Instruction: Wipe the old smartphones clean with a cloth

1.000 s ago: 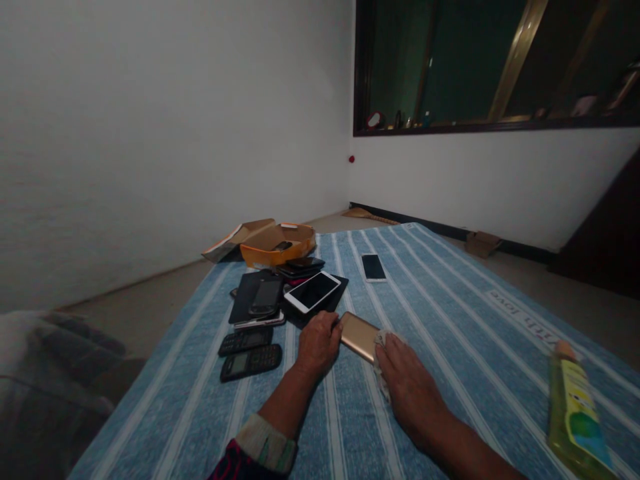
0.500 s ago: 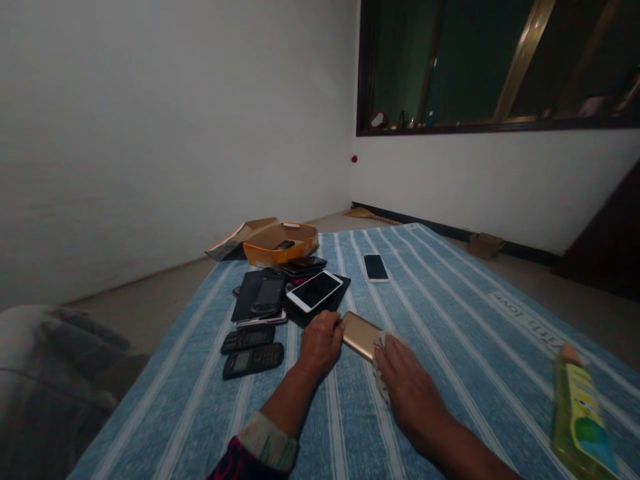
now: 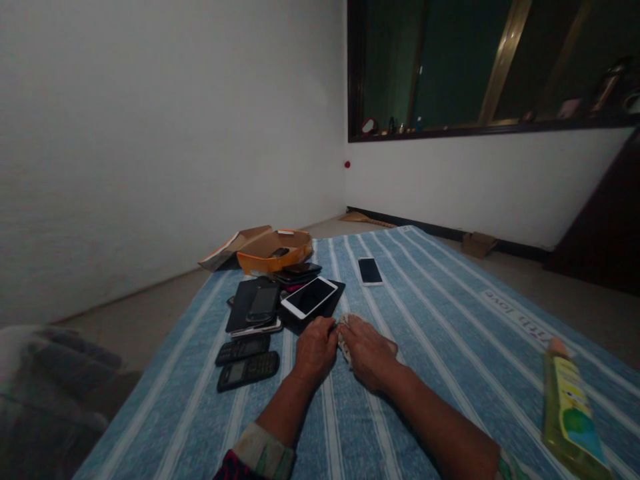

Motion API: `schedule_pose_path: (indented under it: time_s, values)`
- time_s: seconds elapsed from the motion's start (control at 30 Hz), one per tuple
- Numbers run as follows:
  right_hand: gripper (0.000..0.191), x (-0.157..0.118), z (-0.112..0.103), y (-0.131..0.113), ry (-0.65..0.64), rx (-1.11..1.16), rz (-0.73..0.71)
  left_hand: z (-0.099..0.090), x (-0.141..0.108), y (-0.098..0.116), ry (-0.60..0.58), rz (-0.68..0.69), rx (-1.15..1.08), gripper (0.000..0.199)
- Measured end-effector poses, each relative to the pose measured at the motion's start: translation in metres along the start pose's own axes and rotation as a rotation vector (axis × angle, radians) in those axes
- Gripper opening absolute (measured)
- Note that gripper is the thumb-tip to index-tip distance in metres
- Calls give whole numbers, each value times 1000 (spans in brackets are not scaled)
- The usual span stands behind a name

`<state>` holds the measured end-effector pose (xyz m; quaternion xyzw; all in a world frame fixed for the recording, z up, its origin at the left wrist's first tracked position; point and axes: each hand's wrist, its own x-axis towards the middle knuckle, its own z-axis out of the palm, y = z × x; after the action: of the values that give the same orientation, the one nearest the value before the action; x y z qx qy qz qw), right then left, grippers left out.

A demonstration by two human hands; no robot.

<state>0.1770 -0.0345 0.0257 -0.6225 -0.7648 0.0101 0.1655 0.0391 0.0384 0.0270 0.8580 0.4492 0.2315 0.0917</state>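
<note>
My left hand [image 3: 316, 345] is closed at the left end of a gold smartphone [image 3: 393, 345], pinning it on the striped cloth. Most of that phone is hidden; only a corner shows past my right hand. My right hand [image 3: 367, 350] presses a pale crumpled cloth [image 3: 345, 337] onto the phone, close beside my left fingers. Just beyond, a white smartphone [image 3: 309, 297] lies tilted on a dark flat device [image 3: 336, 298]. Two black keypad phones [image 3: 249, 371] rest to the left of my left hand.
An open orange cardboard box [image 3: 275, 255] stands behind a pile of dark phones [image 3: 263, 303]. Another white-edged phone [image 3: 370, 271] lies alone farther back. A bottle of yellow-green liquid [image 3: 573, 413] lies at the right. Blue striped fabric [image 3: 435, 347] covers the surface.
My right hand has slid the cloth leftward along the gold phone, up to my left hand, covering most of the phone. The whole view has shifted slightly.
</note>
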Motion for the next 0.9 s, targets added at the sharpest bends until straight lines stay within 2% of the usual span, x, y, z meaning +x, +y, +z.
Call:
schedule_pose_path:
  time_s: [0.4, 0.53, 0.7, 0.9]
  values:
    - [44, 16, 6, 8, 24, 43, -19, -2, 0, 1, -31, 3, 22, 17]
    - [43, 13, 8, 6, 32, 14, -4, -3, 0, 2, -55, 33, 47, 18]
    - [45, -4, 8, 11, 53, -6, 16, -2, -2, 4, -77, 61, 83, 21]
    - [50, -46, 12, 24, 112, -101, 76, -4, -2, 10, -97, 60, 130, 23]
